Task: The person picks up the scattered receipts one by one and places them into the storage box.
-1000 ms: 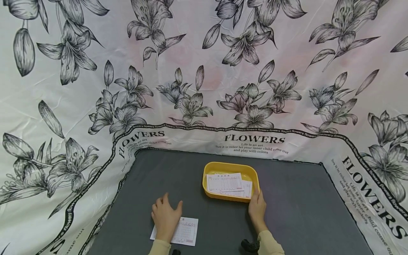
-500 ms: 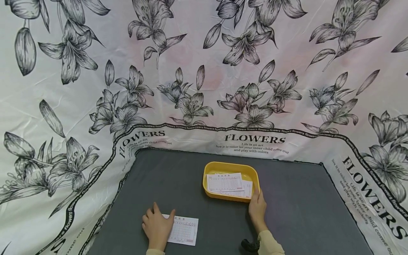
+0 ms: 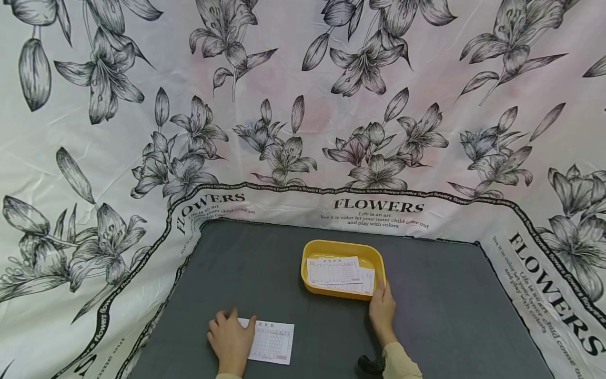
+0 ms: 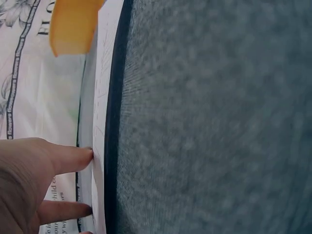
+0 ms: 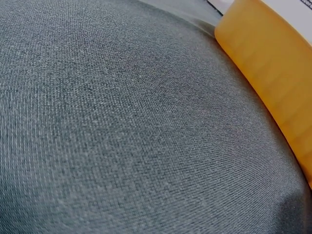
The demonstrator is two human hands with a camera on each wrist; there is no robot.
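Observation:
In the head view a white printed form slip (image 3: 273,342) lies on the dark grey table, its left part hidden under my left hand (image 3: 231,339). That hand's fingers are spread, and the left wrist view has two fingertips (image 4: 87,154) right at the face of the slip (image 4: 100,97). Farther forward is a yellow plastic tray (image 3: 331,292) with similar printed slips (image 3: 333,270) overlapping inside. My right hand (image 3: 382,310) grips the tray's right front corner, thumb over the rim and fingers outside. The right wrist view catches only the tray's wall (image 5: 273,63), no fingers.
Dark grey cloth (image 3: 440,305) covers the table. White sheeting with black flower prints (image 3: 284,158) rises around its back and sides. A black strap-like object (image 3: 371,365) sits by the right wrist.
My left hand has moved left and toward me across the slip, uncovering more of its print. The slip, the tray and my right hand have stayed put.

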